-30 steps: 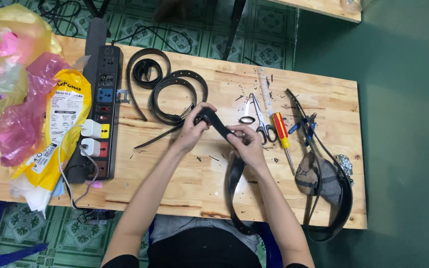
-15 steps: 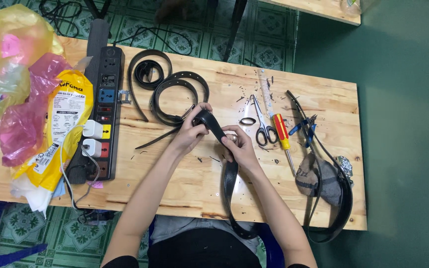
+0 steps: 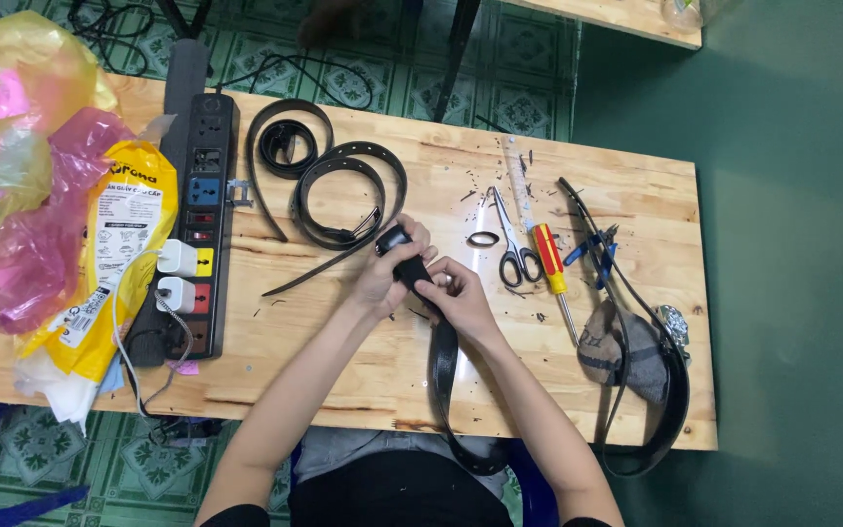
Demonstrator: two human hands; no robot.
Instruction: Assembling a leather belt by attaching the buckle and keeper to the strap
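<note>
Both hands have drifted slightly toward me since a second ago, and the belt end between them has turned a little. I see my left hand wrapped around the tip of the black belt, fingers curled shut on it just above the desk. My right hand touches the same strap just below, its fingers pinching the leather. From there the belt runs off the near desk edge and loops down toward my lap.

Judging progress: dark scraps lie scattered across the wood near the scissors and the red-and-yellow screwdriver, so some trimming or punching looks done. Two coiled belts lie beside the power strip, another by the grey cloth. I cannot tell whether this strap's end is finished.
</note>
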